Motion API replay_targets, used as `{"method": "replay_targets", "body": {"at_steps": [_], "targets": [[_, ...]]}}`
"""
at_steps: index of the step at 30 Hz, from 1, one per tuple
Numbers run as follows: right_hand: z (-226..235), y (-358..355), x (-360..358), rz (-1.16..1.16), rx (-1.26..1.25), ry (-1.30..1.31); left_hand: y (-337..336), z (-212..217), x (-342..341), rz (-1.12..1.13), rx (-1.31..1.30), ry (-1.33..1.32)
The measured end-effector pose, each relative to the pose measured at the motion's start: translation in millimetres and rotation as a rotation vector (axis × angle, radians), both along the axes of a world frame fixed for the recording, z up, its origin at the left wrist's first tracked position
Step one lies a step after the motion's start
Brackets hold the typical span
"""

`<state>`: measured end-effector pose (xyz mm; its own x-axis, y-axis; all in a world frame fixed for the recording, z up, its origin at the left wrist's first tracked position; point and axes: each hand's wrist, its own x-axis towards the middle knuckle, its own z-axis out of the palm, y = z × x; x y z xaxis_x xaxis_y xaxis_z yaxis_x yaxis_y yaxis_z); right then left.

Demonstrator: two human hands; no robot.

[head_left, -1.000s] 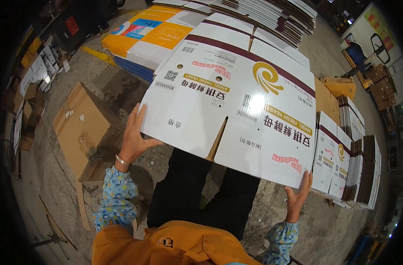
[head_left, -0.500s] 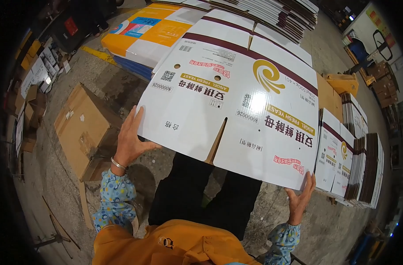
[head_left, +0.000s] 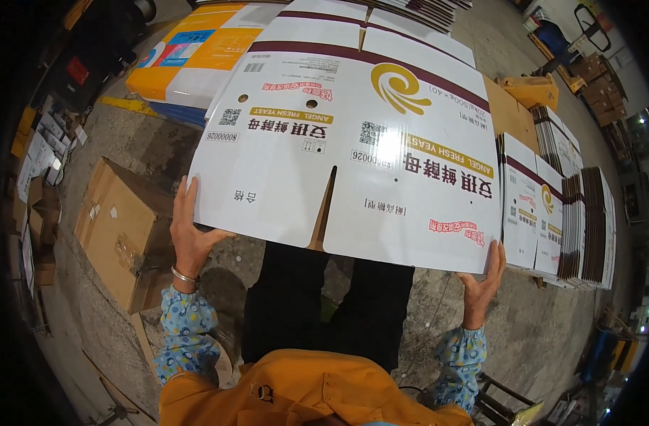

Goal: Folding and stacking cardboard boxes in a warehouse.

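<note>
Both hands' grip: left hand (head_left: pixel 189 238), right hand (head_left: pixel 483 284) hold white flattened carton (head_left: pixel 353 142).

I stood on a rough grey concrete floor (head_left: pixel 125 153), and everything around me lay straight on it. To my left sat a brown cardboard box (head_left: pixel 118 231) with loose flaps, and farther off a low stack of flattened orange-and-white cartons (head_left: pixel 189 60) on a blue base. To my right stood rows of flattened white cartons with a maroon stripe (head_left: pixel 534 213), packed on edge just beside darker bundles (head_left: pixel 594 220), with brown flat board (head_left: pixel 505 110) lying behind them.
</note>
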<state>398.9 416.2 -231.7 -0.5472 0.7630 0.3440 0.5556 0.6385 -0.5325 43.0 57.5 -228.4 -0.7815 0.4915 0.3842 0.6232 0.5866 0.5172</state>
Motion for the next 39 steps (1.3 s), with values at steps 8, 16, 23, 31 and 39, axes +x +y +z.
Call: {"method": "replay_targets", "body": {"at_steps": [8, 16, 23, 31, 39], "targets": [[-7.2, 1.2, 3.2, -0.001, 0.047, 0.071, -1.4, -6.2, 1.6, -0.023, 0.007, 0.060], [-4.3, -4.3, 0.7, -0.041, 0.019, 0.144, -3.1, -12.0, 1.2, -0.044, 0.076, 0.042], [1.5, -0.8, 1.7, -0.017, 0.091, 0.149, -4.4, -18.7, 4.9, -0.026, 0.116, 0.031], [23.1, -10.7, 4.4, 0.098, 0.012, -0.094, -4.8, -6.7, 3.9, -0.022, 0.019, -0.008], [86.1, 16.4, -98.5, 0.438, 0.365, -0.280, -6.3, -3.6, 2.6, 0.006, -0.072, 0.061]]}}
